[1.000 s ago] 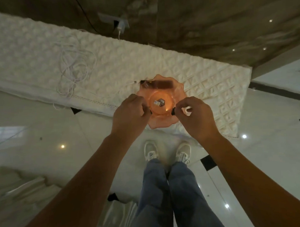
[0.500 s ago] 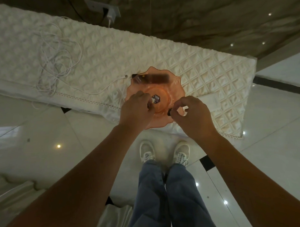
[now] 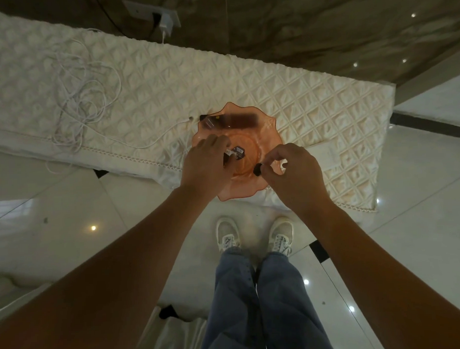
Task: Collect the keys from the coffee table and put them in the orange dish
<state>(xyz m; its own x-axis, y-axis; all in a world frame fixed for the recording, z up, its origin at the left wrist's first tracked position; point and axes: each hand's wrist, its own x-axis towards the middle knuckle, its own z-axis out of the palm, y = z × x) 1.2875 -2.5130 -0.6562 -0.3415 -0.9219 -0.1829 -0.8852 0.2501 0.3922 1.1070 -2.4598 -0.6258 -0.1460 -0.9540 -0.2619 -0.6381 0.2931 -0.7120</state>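
Observation:
The orange dish (image 3: 261,129), wavy-rimmed and translucent, rests on the quilted white cover (image 3: 147,80) of the coffee table. A small key piece (image 3: 238,151) lies at the dish's centre. My left hand (image 3: 206,163) reaches over the dish's left side, its fingers pinched on a dark key (image 3: 227,158) that touches the centre piece. My right hand (image 3: 293,176) hovers over the dish's right rim, thumb and fingers closed on a small black key (image 3: 257,170). A dark flat object (image 3: 232,121) lies under the dish's far rim.
A tangled white cable (image 3: 85,101) lies on the cover to the left, and a charger (image 3: 166,23) sits in a wall socket beyond. My feet in white shoes (image 3: 228,234) stand on glossy floor tiles by the table's near edge.
My left hand has pushed further over the dish toward its centre. My right hand stays at the right rim, slightly raised. The view has shifted so the table sits lower and closer.

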